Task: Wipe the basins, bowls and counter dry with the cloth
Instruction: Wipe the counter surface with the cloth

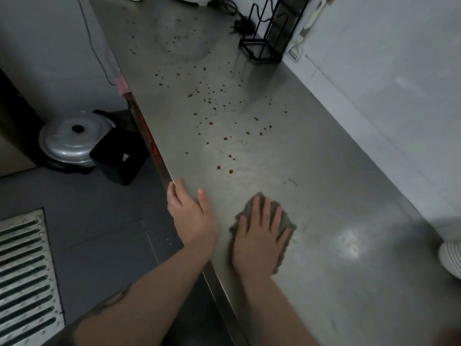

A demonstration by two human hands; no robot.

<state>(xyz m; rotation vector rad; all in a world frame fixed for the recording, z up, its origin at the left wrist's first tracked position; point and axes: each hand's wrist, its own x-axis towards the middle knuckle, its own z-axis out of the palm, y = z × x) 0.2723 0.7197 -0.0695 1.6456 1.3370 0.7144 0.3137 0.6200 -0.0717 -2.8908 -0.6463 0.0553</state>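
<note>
Cloth [264,226]: grey, flat on your steel table [324,196], near its front edge.
Right hand [259,236]: fingers spread, pressing it.
Left hand [190,216]: at 9 o'clock, fingers relaxed on the edge.
Brown drops [224,138]: at 12 o'clock.

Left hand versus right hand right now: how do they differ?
The right hand lies flat on the grey cloth, fingers spread, pressing it to the steel counter; the left hand holds nothing. The left hand rests at the counter's front edge; the right hand sits further in, nearer the wall. Both are open, and both lie short of the brown droplets.
</note>
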